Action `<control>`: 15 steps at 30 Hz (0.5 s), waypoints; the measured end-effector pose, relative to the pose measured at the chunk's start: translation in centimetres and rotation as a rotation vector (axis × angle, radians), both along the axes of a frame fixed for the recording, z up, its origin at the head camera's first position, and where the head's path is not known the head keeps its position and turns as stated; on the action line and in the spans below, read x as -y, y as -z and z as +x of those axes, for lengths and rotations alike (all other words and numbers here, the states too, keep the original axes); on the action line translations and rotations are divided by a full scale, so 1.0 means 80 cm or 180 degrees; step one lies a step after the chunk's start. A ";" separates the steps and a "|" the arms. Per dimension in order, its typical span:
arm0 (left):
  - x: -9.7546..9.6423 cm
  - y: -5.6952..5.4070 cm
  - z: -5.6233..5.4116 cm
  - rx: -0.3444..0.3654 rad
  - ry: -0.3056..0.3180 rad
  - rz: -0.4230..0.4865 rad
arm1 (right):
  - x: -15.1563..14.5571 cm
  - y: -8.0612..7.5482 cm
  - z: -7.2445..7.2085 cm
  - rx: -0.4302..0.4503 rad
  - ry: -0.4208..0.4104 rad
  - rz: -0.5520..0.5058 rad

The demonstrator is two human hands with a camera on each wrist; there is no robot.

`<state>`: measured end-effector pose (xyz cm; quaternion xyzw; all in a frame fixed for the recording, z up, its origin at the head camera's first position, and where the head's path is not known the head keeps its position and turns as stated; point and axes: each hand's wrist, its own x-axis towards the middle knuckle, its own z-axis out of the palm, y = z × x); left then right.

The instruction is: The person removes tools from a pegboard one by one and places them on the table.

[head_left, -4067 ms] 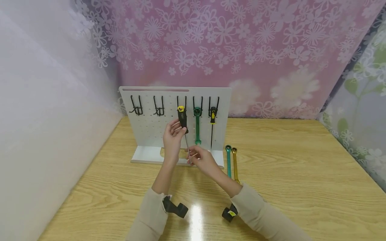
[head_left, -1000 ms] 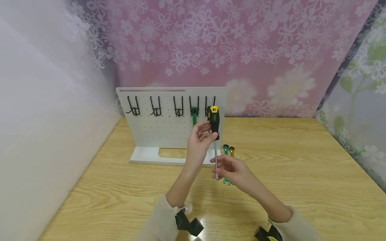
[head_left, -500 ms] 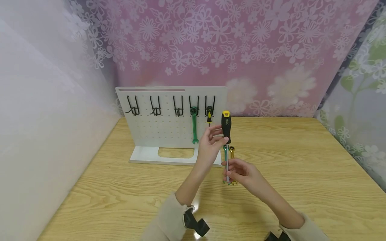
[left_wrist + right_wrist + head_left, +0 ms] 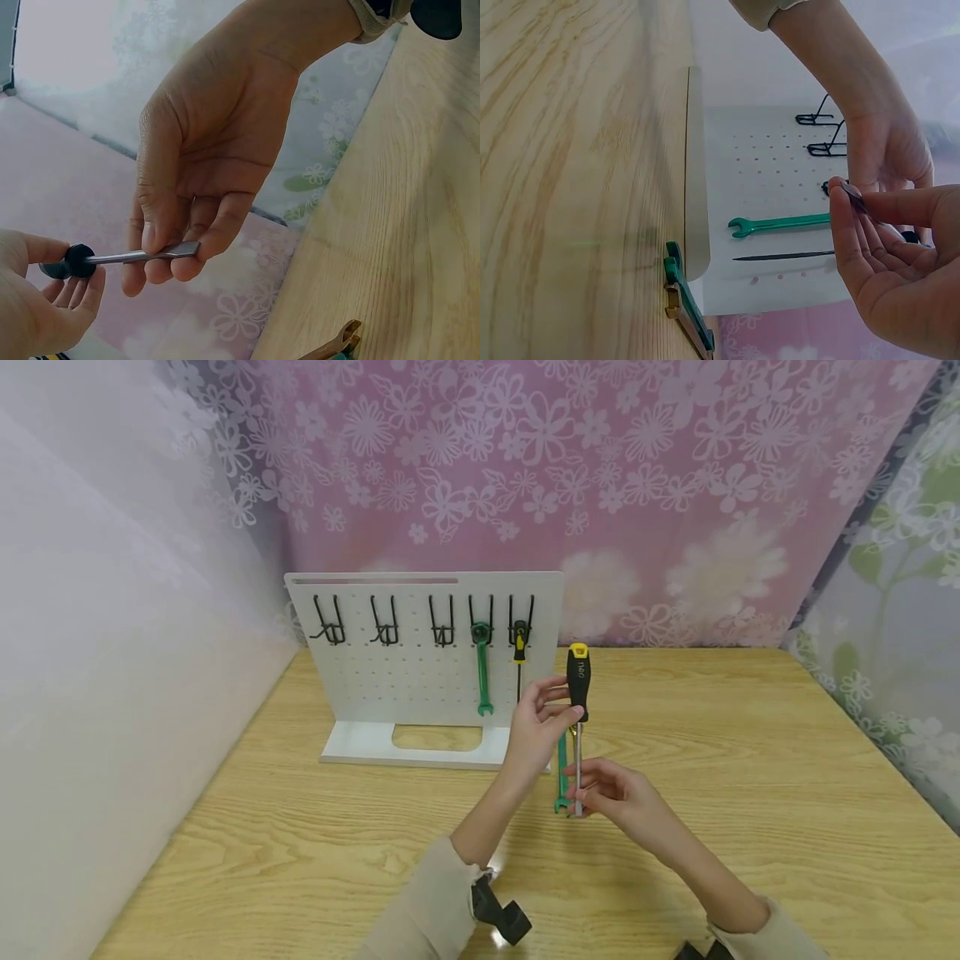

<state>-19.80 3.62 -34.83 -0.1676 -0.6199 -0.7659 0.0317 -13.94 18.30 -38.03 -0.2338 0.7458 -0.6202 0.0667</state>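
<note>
A flat-blade screwdriver (image 4: 578, 681) with a black handle and yellow end stands upright, handle up, right of the white pegboard (image 4: 405, 681). My left hand (image 4: 534, 735) pinches the lower handle between thumb and fingers. Lower down, my right hand (image 4: 622, 793) pinches the blade near its tip. In the left wrist view the flat tip (image 4: 184, 250) pokes out past the right fingers. Behind the hands, a green wrench (image 4: 562, 777) and a gold wrench (image 4: 686, 319) lie on the table, partly hidden in the head view.
On the pegboard hang another green wrench (image 4: 483, 672) and a smaller black and yellow screwdriver (image 4: 520, 643). Black hooks (image 4: 330, 622) to their left carry nothing. The board's base (image 4: 360, 743) sits on the wooden table (image 4: 300, 843). A white wall (image 4: 150, 568) rises at left.
Both hands have carried the screwdriver from in front of the pegboard's third hook to right of the board. That hook now carries nothing. In the last half second they shifted slightly right and down.
</note>
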 end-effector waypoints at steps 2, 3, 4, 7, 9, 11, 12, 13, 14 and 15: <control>-0.003 0.002 -0.001 0.0016 -0.0003 -0.0020 | -0.002 0.001 0.000 0.0034 0.0033 0.0031; -0.004 0.003 -0.002 0.0032 -0.0001 -0.0028 | -0.003 0.001 0.001 0.0055 0.0053 0.0046; -0.005 0.003 -0.002 0.0047 0.0006 -0.0033 | -0.004 0.001 0.001 0.0073 0.0063 0.0052; -0.009 0.006 -0.003 0.0084 0.0035 -0.0024 | -0.007 0.001 0.002 0.0089 0.0082 0.0063; -0.012 0.007 -0.004 0.0097 0.0051 -0.0005 | -0.010 0.001 0.003 0.0092 0.0097 0.0063; -0.014 0.008 -0.005 0.0111 0.0056 0.0010 | -0.012 0.002 0.003 0.0085 0.0111 0.0077; -0.015 0.009 -0.005 0.0116 0.0062 0.0015 | -0.013 0.002 0.003 0.0067 0.0115 0.0091; -0.017 0.010 -0.005 0.0128 0.0061 0.0011 | -0.014 0.003 0.004 0.0061 0.0128 0.0105; -0.018 0.011 -0.005 0.0136 0.0056 0.0008 | -0.015 0.003 0.004 0.0051 0.0135 0.0115; -0.019 0.012 -0.006 0.0143 0.0057 0.0000 | -0.016 0.004 0.004 0.0029 0.0143 0.0133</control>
